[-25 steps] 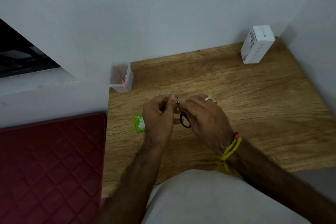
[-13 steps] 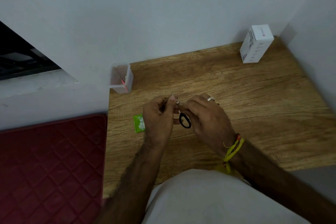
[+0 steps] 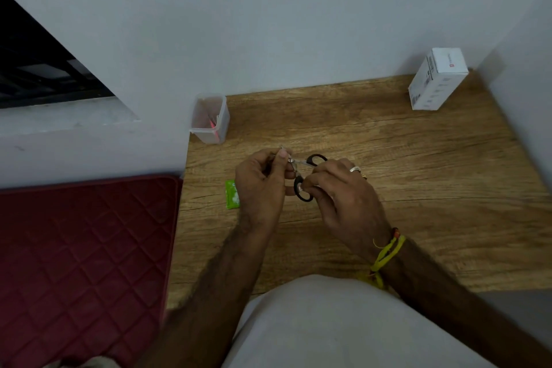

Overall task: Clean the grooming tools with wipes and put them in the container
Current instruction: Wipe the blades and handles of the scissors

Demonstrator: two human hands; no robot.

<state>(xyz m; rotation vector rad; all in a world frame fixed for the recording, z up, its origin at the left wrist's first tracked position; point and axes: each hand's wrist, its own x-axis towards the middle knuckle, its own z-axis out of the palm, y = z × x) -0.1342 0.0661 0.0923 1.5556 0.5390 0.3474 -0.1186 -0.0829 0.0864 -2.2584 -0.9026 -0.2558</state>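
Over the wood-grain surface (image 3: 388,158), the left hand (image 3: 260,185) curls its fingers round the thin metal blades of small scissors (image 3: 301,170), while the right hand (image 3: 343,197) pinches one of the two glossy black loop handles, the other loop poking out behind its fingers. A clear plastic container (image 3: 210,118) with something pink inside stands by the wall at the surface's far left corner, a green sachet (image 3: 231,194) lies flat, half hidden by the left hand, a white box (image 3: 437,79) sits far right, and a quilted red cushion (image 3: 83,263) lies to the left.
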